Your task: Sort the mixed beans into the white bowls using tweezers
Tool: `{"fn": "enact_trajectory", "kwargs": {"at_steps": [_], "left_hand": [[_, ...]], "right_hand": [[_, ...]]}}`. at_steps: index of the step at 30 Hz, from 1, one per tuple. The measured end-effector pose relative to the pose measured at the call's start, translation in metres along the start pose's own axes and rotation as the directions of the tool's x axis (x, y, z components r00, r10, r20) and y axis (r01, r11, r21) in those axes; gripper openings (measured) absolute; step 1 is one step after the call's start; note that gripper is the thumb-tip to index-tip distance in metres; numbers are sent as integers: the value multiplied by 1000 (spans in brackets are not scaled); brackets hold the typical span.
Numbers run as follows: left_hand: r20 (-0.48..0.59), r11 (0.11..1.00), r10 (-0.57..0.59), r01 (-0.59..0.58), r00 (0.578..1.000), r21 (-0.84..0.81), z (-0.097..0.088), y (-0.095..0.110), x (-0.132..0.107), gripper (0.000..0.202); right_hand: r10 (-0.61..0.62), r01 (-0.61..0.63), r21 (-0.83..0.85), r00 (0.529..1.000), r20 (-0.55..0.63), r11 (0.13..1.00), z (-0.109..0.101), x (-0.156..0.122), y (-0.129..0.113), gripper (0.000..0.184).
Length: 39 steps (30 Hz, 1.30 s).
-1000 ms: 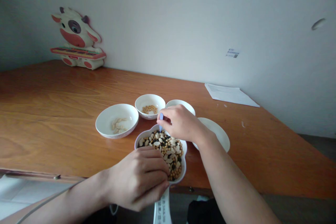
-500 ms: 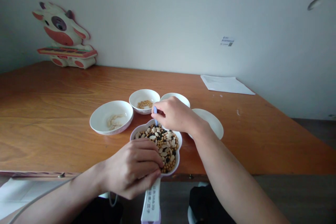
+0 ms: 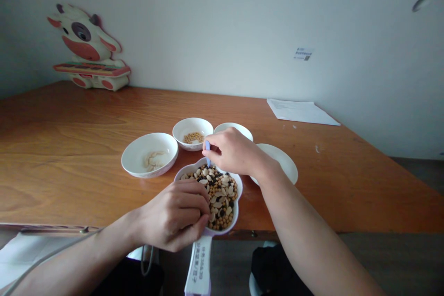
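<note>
At the near edge of the worktop (image 3: 69,185), a lobed white dish (image 3: 237,212) of glossy china, full of a dense mix (image 3: 220,199) of pale flat seeds, small round yellow beans and dark beans. Left hand (image 3: 171,215) curled, fingertips at the rim above the mix, any grip hidden. Right hand (image 3: 234,151) closed in a pinch on a blue plastic pick (image 3: 207,151), tip down toward the mix. Just below the dish, a printed paper slip (image 3: 199,266) hanging past the edge. Beyond, a wide white bowl (image 3: 130,162) with a small scatter of pale seeds (image 3: 153,160), a smaller bowl (image 3: 192,146) with a little heap of yellow beans (image 3: 193,138), and a third bowl (image 3: 238,128) half behind the right hand, contents hidden. Only small amounts set apart so far, the bulk left in the dish. Beside these, a white plate (image 3: 284,164). Farther off, a paper sheet (image 3: 301,112) on the smooth, grained orange wood, and a cow toy (image 3: 86,48) against the wall (image 3: 208,32).
</note>
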<state>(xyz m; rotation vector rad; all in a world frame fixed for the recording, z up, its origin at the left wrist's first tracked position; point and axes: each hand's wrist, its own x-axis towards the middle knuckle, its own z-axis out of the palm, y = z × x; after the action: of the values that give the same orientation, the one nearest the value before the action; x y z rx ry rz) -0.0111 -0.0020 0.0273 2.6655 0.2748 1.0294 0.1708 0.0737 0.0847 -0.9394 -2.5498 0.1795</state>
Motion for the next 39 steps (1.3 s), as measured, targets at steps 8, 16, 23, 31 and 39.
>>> {"fn": "enact_trajectory", "kwargs": {"at_steps": [8,16,23,31,39], "left_hand": [[-10,1000,-3,3,1000,10,0,0,0,22],[-11,1000,-7,7,1000,11,1,0,-1,22],[-10,1000,-7,7,1000,14,-1,0,1,22],[-11,1000,-7,7,1000,17,0,0,1,21],[-2,1000,-4,4,1000,20,0,0,1,23]], "right_hand": [[-8,8,7,1000,-9,1000,-2,-1,0,22],[1,-1,23,1000,-3,1000,-3,-2,0,22],[1,-1,34,1000,-15,999,-4,-2,0,22],[13,-13,24,1000,-21,1000,-6,-3,0,22],[24,-22,45,999,-31,999,-8,-3,-1,21]]}}
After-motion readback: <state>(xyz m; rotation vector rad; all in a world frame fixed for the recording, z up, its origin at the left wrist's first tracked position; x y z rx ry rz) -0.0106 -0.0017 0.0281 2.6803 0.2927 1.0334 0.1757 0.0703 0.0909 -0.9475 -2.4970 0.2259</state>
